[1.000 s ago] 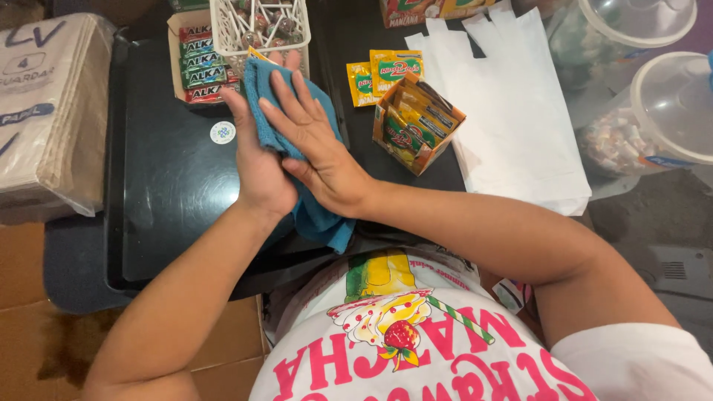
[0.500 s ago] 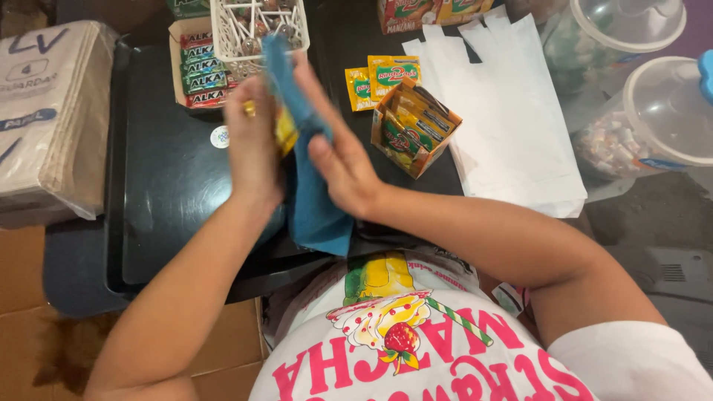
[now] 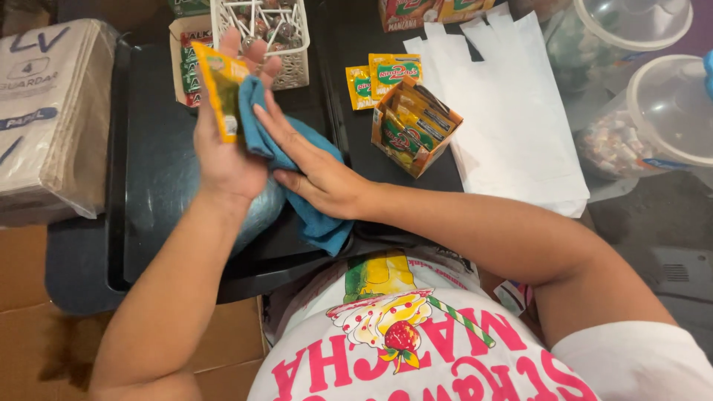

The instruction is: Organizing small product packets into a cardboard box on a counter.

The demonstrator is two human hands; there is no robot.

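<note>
**Counter stock, left to right: two hands on a cloth and a sachet**

- Plastic-wrapped pack of brown paper napkins, far left, partly out of frame.
- Black glossy tray on the counter, under both forearms.
- Left hand, raised palm up, fingers loosely closed on a flat orange-yellow foil sachet; the sachet's long axis runs up and away from the person, standing above the palm.
- Blue microfibre cloth, draped over the left palm just right of the sachet and trailing down toward the person's shirt.
- Right hand, fingers together and flat, pressed on the cloth against the left palm; it holds nothing closed. It is the nearer hand to the cloth, the left to the sachet.
- White wire basket of what look like lollipops, behind the hands.
- Open cardboard box of sachets, tilted.
- White paper bags, stacked flat.
- Clear lidded plastic jars, right edge, cut off.
</note>
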